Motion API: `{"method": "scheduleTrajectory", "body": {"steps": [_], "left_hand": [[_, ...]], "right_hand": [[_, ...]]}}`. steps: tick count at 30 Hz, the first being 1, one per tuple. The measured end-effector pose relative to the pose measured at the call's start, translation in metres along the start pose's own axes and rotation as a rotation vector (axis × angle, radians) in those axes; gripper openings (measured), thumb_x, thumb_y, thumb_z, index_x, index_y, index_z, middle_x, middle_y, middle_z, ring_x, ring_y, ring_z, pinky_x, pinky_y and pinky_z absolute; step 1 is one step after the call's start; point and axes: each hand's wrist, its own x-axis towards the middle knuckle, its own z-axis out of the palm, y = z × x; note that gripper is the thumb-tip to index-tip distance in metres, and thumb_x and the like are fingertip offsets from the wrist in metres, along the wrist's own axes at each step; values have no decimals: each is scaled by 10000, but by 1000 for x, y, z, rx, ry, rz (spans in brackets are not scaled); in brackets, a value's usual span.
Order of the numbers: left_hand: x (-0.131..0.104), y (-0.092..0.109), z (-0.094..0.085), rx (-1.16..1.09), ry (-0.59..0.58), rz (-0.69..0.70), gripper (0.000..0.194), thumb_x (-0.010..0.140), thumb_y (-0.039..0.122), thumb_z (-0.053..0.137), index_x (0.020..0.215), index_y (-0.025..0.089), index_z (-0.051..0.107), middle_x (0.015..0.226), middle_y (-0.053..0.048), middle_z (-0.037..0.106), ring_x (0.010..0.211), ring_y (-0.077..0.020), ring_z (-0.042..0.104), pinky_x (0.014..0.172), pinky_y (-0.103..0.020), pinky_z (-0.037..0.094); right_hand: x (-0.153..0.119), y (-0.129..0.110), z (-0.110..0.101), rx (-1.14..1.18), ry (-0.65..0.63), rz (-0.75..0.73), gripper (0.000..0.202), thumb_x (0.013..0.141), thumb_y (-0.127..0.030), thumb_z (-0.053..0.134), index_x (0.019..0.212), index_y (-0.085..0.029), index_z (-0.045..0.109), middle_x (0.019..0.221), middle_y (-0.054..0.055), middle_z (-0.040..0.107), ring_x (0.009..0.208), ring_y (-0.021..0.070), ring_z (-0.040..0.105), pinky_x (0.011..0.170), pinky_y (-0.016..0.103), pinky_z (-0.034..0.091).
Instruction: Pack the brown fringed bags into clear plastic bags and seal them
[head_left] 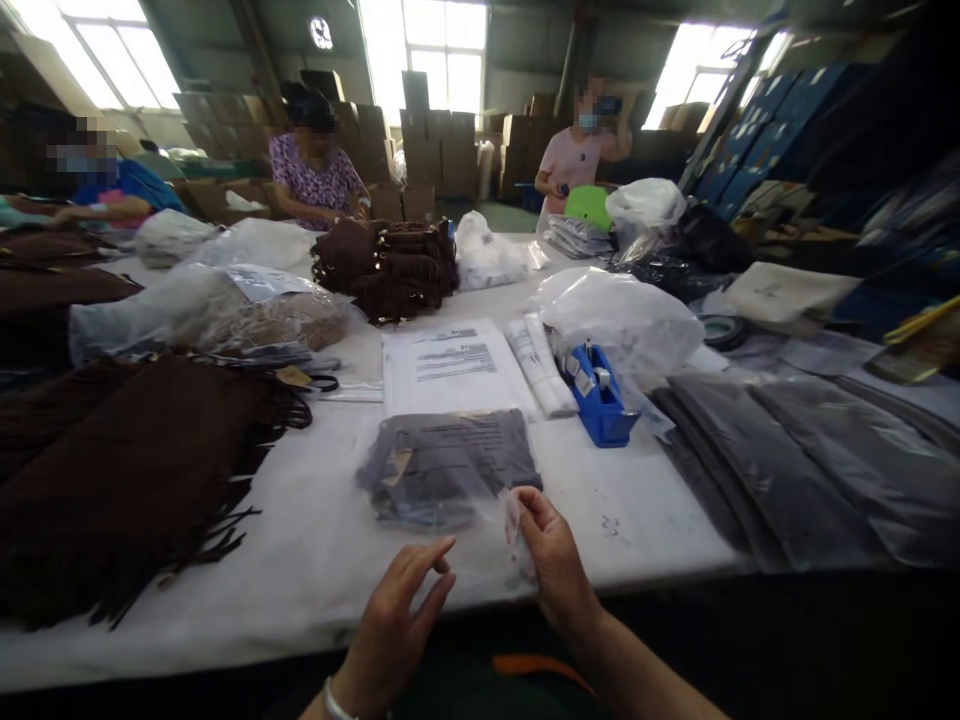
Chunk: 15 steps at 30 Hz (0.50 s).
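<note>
A clear plastic bag (450, 465) with a folded dark grey item and a small tan tag inside lies flat on the white table in front of me. My right hand (551, 550) pinches the loose near corner of this bag and lifts it a little. Just left of it, my left hand (409, 595) hovers at the table's near edge, thumb and fingers apart, holding nothing. Beyond the bag rests a stack of printed clear bags (457, 370). A blue tape dispenser (600, 400) stands to the right, beside a rolled bundle of white plastic (541, 365).
Dark brown fringed bags (150, 450) are piled at the left. Packed grey items (780, 470) lie at the right. More brown bags (386, 265) and a crumpled plastic bag (622, 315) sit farther back. Several people (319, 165) are across the table.
</note>
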Motion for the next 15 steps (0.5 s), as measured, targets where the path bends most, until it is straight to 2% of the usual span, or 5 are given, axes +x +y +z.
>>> {"method": "scheduleTrajectory", "body": {"steps": [3, 7, 11, 13, 15], "left_hand": [[-7, -30, -11, 283, -71, 136, 368, 867, 300, 560, 1229, 243, 536, 1154, -76, 603, 1088, -244, 539, 915, -390, 497], [-4, -51, -23, 344, -94, 124, 177, 906, 260, 482, 938, 207, 648, 935, -54, 639, 918, -207, 583, 824, -358, 525], [10, -39, -32, 251, 71, 116, 136, 888, 288, 525, 908, 197, 623, 892, -45, 625, 880, -198, 585, 812, -342, 501], [18, -28, -35, 230, 174, 134, 112, 877, 274, 546, 926, 195, 609, 906, -48, 616, 886, -200, 581, 828, -351, 483], [26, -16, -37, 235, 241, 173, 89, 877, 237, 550, 937, 194, 599, 906, -51, 608, 887, -200, 573, 834, -365, 464]], "right_hand": [[-6, 2, -12, -140, -41, 0, 261, 803, -439, 638, 865, -198, 560, 644, -42, 510, 543, 88, 427, 500, 190, 357], [-21, 5, -10, -390, -292, 87, 185, 811, -366, 625, 824, -185, 593, 553, -61, 462, 483, 82, 384, 463, 199, 307], [-23, 6, 15, -606, -575, 50, 68, 787, -245, 631, 813, -188, 659, 738, -18, 632, 683, 130, 572, 628, 214, 430], [-11, 7, 31, -694, -653, -112, 60, 794, -222, 627, 828, -200, 671, 845, -11, 670, 799, 157, 617, 726, 230, 461], [9, 8, 46, -836, -592, -342, 86, 819, -239, 623, 881, -199, 666, 929, 3, 672, 866, 174, 624, 789, 263, 477]]}}
